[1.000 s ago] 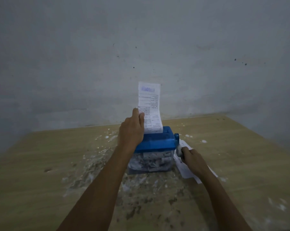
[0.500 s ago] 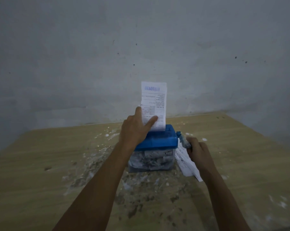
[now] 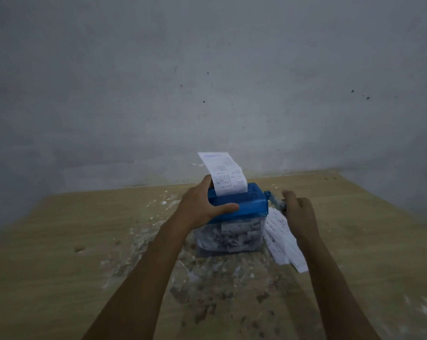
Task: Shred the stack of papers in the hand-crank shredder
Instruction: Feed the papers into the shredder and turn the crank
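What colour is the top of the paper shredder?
Blue. The shredder's top shows best in the head view, above its clear bin full of shreds.

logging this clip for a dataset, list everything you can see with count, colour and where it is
shredder: one, blue top on a clear bin, middle of the table
receipt: one, white with print, standing in the slot on top of the shredder, leaning left
shreds: many, white and grey, inside the clear bin
crank: one, blue, on the right side of the shredder
stack of papers: one, white with print, lying on the table right of the shredder
table: one, light wood, scuffed and flecked white near the shredder
wall: one, grey, behind the table
left hand: one, holds the blue top of the shredder
right hand: one, fingers curled round the crank
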A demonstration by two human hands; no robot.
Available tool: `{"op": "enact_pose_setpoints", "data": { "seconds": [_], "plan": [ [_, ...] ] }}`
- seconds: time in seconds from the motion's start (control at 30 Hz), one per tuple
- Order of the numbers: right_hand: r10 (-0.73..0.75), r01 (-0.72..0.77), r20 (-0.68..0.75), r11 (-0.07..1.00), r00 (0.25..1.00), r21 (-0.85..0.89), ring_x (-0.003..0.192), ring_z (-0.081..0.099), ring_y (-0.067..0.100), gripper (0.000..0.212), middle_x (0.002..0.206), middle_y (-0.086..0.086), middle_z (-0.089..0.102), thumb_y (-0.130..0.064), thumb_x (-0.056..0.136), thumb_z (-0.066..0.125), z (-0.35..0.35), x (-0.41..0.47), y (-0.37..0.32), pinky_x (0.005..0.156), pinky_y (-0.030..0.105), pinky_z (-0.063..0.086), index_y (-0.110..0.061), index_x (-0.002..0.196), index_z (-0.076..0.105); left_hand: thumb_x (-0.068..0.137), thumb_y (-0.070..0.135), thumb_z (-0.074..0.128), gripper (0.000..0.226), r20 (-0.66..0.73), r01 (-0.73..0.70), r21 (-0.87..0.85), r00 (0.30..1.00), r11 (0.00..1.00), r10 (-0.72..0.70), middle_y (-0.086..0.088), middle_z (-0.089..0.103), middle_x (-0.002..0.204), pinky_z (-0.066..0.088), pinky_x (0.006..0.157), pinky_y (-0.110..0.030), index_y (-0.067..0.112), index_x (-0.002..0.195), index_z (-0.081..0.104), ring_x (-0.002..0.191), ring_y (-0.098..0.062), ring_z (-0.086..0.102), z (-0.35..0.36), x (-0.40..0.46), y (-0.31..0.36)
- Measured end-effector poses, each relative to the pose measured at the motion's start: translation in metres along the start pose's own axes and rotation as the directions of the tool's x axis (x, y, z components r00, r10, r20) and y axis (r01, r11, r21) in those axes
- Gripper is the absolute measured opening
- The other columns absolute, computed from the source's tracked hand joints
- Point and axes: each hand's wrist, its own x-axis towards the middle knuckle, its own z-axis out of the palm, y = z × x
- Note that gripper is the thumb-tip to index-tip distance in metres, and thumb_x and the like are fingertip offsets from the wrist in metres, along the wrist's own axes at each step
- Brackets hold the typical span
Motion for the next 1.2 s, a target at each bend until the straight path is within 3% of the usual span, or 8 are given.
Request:
{"op": "enact_pose_setpoints", "data": {
  "seconds": [0.27,0.4,0.53,0.8,0.93,1.03,1.13,1.2],
  "plan": [
    [-0.039,0.044,-0.062,0.996,0.997,0.084,0.042,0.021,0.011,0.047,0.046,-0.003,0.025,-0.028,0.098,0.048,0.009,-0.001,0.007,0.052,0.03,0.021,-0.012,0.055,0.038,0.067,0.079,0.071,0.095,0.074,-0.034,0.095,0.997,0.995,0.027,0.006,0.054,0.142,0.053,0.094,-0.041,0.033,0.143,0.036,0.118,-0.02,0.056,-0.001,0.004,-0.004],
    [-0.016,0.025,-0.081,0.993,0.997,0.117,0.044,0.04,0.008,0.05,0.047,-0.006,0.049,-0.034,0.1,0.044,0.018,0.022,-0.013,0.055,0.027,0.034,-0.007,0.058,0.053,0.065,0.08,0.07,0.099,0.082,-0.033,0.09,0.996,0.995,0.026,0.006,0.051,0.145,0.052,0.096,-0.042,0.035,0.145,0.033,0.122,-0.021,0.054,0.001,0.005,-0.007],
    [-0.001,0.001,0.006,1.0,1.0,0.014,0.057,0.051,0.02,0.044,0.058,0.006,0.059,-0.027,0.095,0.043,0.021,0.056,-0.026,0.066,0.031,0.041,-0.009,0.056,0.054,0.067,0.074,0.074,0.095,0.041,-0.043,0.056,0.998,0.997,0.041,0.006,0.054,0.142,0.053,0.091,-0.036,0.031,0.144,0.037,0.117,-0.019,0.057,0.004,0.004,-0.006],
    [0.115,-0.096,0.154,0.988,0.981,-0.123,0.04,0.041,0.01,0.046,0.039,-0.004,0.049,-0.023,0.096,0.033,0.035,0.088,-0.031,0.048,0.025,0.029,-0.009,0.054,0.047,0.064,0.083,0.067,0.095,0.022,-0.037,0.119,0.999,0.992,0.034,0.005,0.056,0.14,0.054,0.091,-0.043,0.031,0.138,0.039,0.114,-0.022,0.058,0.007,0.005,-0.009],
    [0.162,-0.128,0.221,0.978,0.962,-0.162,0.036,0.04,0.011,0.048,0.039,0.0,0.046,-0.022,0.094,0.029,0.042,0.09,-0.033,0.047,0.025,0.028,-0.006,0.051,0.045,0.068,0.076,0.072,0.091,0.016,-0.037,0.106,0.999,0.994,0.036,0.004,0.055,0.141,0.052,0.085,-0.03,0.028,0.138,0.04,0.114,-0.021,0.059,0.007,0.004,-0.007],
    [0.253,-0.179,0.247,0.941,0.936,-0.287,0.052,0.04,0.016,0.045,0.056,0.004,0.049,-0.026,0.099,0.031,0.046,0.092,-0.016,0.052,0.026,0.03,-0.01,0.06,0.046,0.069,0.073,0.073,0.089,0.005,-0.041,0.099,0.999,0.994,0.04,0.004,0.055,0.142,0.052,0.082,-0.026,0.026,0.138,0.041,0.114,-0.02,0.059,0.008,0.002,-0.006],
    [0.409,-0.207,0.353,0.848,0.842,-0.488,0.064,0.047,0.02,0.026,0.074,0.008,0.053,-0.023,0.099,0.048,0.046,0.083,0.023,0.061,0.03,0.041,-0.013,0.075,0.05,0.066,0.078,0.071,0.096,0.013,-0.011,0.095,1.0,0.995,0.01,0.004,0.054,0.142,0.055,0.088,-0.034,0.027,0.141,0.04,0.115,-0.02,0.058,0.006,0.002,-0.007],
    [0.406,-0.194,0.363,0.845,0.839,-0.498,0.063,0.044,0.019,0.024,0.072,0.009,0.051,-0.014,0.098,0.048,0.042,0.069,0.034,0.062,0.03,0.04,-0.01,0.075,0.051,0.061,0.087,0.064,0.103,0.004,-0.003,0.124,1.0,0.992,0.003,0.006,0.055,0.141,0.054,0.091,-0.039,0.029,0.142,0.041,0.116,-0.019,0.057,0.007,0.002,-0.008]
  ]
}}
